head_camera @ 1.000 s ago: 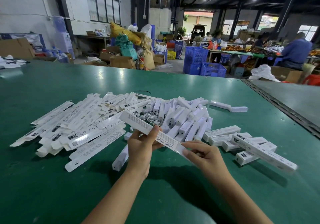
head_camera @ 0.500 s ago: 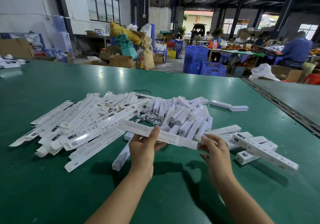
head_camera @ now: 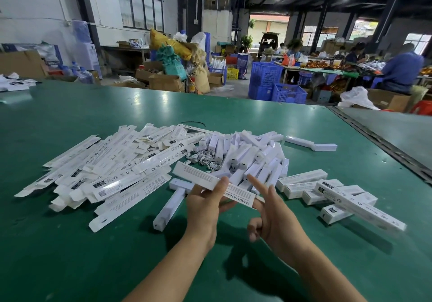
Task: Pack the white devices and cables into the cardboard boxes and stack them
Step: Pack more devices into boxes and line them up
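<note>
My left hand [head_camera: 203, 208] grips a long white printed box [head_camera: 198, 177] above the green table [head_camera: 70, 243], thumb on top and fingers beneath. Just right of it, my right hand [head_camera: 272, 217] has two fingers stretched up, touching the box's near end. A heap of flat unfolded boxes [head_camera: 112, 168] lies to the left. White bar-shaped devices [head_camera: 252, 156] are piled in the middle, with coiled white cables [head_camera: 205, 159] among them. Packed boxes [head_camera: 332, 194] are stacked at the right. One loose device [head_camera: 169, 208] lies below my left hand.
A single device [head_camera: 311, 143] lies apart at the far right of the pile. A metal seam [head_camera: 383, 145] splits the table on the right. Beyond the far edge stand blue crates [head_camera: 275, 86], cardboard cartons and seated people at other tables.
My right hand has let go of the box's end and opened, two fingers now pointing up. The box has tilted, its near end lower, still held by my left hand.
</note>
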A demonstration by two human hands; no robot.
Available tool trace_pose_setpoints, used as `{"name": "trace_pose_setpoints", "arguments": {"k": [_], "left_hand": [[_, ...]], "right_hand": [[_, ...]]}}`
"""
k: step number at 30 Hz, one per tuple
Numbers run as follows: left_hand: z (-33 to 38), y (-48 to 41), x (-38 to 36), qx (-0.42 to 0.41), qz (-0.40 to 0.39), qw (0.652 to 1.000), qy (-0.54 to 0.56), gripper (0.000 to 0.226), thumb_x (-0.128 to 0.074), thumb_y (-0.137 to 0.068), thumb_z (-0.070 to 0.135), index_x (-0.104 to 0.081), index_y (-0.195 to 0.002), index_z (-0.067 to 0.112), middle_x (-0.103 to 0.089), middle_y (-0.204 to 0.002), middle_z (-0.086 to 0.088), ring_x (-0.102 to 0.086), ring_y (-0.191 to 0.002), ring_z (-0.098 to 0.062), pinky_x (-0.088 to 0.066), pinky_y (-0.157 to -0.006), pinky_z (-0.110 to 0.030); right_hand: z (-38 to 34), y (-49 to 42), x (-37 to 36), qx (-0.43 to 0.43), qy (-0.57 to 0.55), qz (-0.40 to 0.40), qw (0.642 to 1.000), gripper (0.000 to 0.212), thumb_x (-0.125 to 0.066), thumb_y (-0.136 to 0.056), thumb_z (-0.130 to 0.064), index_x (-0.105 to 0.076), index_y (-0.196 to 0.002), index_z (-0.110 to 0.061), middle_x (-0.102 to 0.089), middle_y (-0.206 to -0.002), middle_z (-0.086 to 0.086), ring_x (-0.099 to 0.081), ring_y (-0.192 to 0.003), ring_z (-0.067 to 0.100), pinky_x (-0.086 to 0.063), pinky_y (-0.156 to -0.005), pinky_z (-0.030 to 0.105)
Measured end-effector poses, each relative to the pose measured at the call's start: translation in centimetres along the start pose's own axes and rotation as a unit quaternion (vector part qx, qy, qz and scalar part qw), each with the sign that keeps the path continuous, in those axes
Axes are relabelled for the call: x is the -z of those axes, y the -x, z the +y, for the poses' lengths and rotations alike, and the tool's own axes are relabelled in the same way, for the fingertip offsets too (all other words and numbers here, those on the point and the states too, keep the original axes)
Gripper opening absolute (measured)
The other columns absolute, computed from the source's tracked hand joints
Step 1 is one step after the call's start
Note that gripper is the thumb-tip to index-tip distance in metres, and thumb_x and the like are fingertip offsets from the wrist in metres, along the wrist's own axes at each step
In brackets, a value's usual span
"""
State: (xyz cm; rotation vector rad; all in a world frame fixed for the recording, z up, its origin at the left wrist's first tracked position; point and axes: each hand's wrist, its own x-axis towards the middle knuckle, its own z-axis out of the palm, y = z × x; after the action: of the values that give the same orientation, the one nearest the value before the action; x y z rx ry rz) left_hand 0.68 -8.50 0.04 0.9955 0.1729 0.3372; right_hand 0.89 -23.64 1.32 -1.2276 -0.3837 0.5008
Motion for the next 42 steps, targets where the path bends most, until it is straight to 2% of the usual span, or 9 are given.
{"name": "trace_pose_setpoints", "arguments": {"k": [4,9,13,17,22,27,32,36,42], "left_hand": [[0.1,-0.2,0.0,0.005,0.0,1.0,-0.003,0.049,-0.075,-0.071,0.031,-0.07,-0.11,0.001,-0.076,-0.103,-0.016,-0.075,-0.091,-0.03,-0.059,-0.064,-0.028],[1.1,-0.9,0.8,-0.018,0.098,0.994,0.038,0.04,-0.07,-0.082,0.036,-0.06,-0.107,0.006,-0.077,-0.083,-0.007,-0.076,-0.074,-0.022,-0.059,-0.055,-0.025],[2.2,-2.2,2.3,-0.016,0.195,0.976,0.095,0.027,-0.062,-0.095,0.041,-0.054,-0.102,0.016,-0.073,-0.067,0.001,-0.071,-0.055,-0.02,-0.055,-0.044,-0.025],[2.7,-3.0,2.7,-0.03,0.23,0.969,0.082,0.025,-0.061,-0.096,0.04,-0.05,-0.103,0.018,-0.072,-0.092,-0.009,-0.073,-0.06,-0.023,-0.058,-0.047,-0.03],[3.1,-3.6,3.1,-0.004,0.252,0.962,0.104,0.011,-0.058,-0.1,0.021,-0.047,-0.099,0.021,-0.067,-0.103,-0.018,-0.07,-0.062,-0.021,-0.057,-0.048,-0.032],[2.7,-3.9,3.5,0.012,0.261,0.959,0.114,0.038,-0.056,-0.1,0.021,-0.04,-0.135,0.017,-0.064,-0.111,-0.018,-0.069,-0.08,-0.031,-0.057,-0.05,-0.029],[2.6,-3.8,3.2,0.023,0.266,0.957,0.11,0.034,-0.055,-0.1,0.017,-0.043,-0.131,0.014,-0.066,-0.101,-0.015,-0.068,-0.076,-0.031,-0.06,-0.052,-0.032],[2.7,-3.4,3.0,0.023,0.265,0.958,0.105,0.03,-0.055,-0.1,0.018,-0.043,-0.128,0.018,-0.063,-0.109,-0.014,-0.067,-0.077,-0.029,-0.059,-0.053,-0.032],[2.8,-3.2,3.0,0.034,0.223,0.965,0.132,0.029,-0.056,-0.098,0.018,-0.048,-0.125,0.009,-0.067,-0.077,-0.01,-0.066,-0.052,-0.019,-0.056,-0.048,-0.03]], "right_hand": [[0.0,0.1,0.2,0.004,-0.035,-0.014,0.999,0.065,-0.046,-0.083,-0.072,-0.037,-0.141,-0.044,-0.061,-0.135,0.002,-0.059,-0.046,0.02,-0.049,-0.049,0.026],[1.0,-2.2,0.4,0.069,-0.054,0.172,0.981,0.044,-0.049,-0.088,-0.054,-0.069,-0.111,-0.023,-0.073,-0.093,0.012,-0.046,-0.035,0.016,-0.038,-0.038,0.02],[-0.3,-6.5,0.6,0.098,0.17,0.243,0.95,0.02,-0.06,-0.095,-0.031,-0.073,-0.081,-0.024,-0.07,-0.074,0.005,-0.05,-0.046,0.013,-0.04,-0.044,0.022],[-1.9,-13.8,-0.2,0.113,0.49,0.157,0.85,0.016,-0.058,-0.097,-0.027,-0.073,-0.095,-0.021,-0.071,-0.08,-0.01,-0.064,-0.066,0.01,-0.054,-0.062,0.025],[-1.9,-20.9,-1.3,0.057,0.738,-0.016,0.672,0.038,-0.051,-0.091,-0.004,-0.064,-0.125,-0.016,-0.061,-0.129,0.008,-0.059,-0.115,0.026,-0.049,-0.1,0.044],[-0.8,-23.2,-1.2,0.009,0.819,0.03,0.572,0.028,-0.046,-0.091,0.003,-0.062,-0.111,-0.009,-0.064,-0.111,0.013,-0.065,-0.096,0.03,-0.053,-0.075,0.036],[-0.1,-23.1,-1.1,0.054,0.85,0.057,0.521,0.022,-0.048,-0.093,-0.001,-0.066,-0.102,-0.01,-0.068,-0.103,0.008,-0.066,-0.09,0.026,-0.049,-0.067,0.034],[0.0,-22.6,-1.0,0.08,0.833,0.068,0.542,0.021,-0.046,-0.093,-0.008,-0.064,-0.102,-0.011,-0.066,-0.106,0.006,-0.063,-0.094,0.025,-0.049,-0.069,0.035],[-1.0,-19.6,-2.2,0.113,0.542,0.216,0.804,0.015,-0.048,-0.098,-0.026,-0.057,-0.098,-0.014,-0.064,-0.082,0.0,-0.059,-0.067,0.022,-0.042,-0.055,0.03]]}}
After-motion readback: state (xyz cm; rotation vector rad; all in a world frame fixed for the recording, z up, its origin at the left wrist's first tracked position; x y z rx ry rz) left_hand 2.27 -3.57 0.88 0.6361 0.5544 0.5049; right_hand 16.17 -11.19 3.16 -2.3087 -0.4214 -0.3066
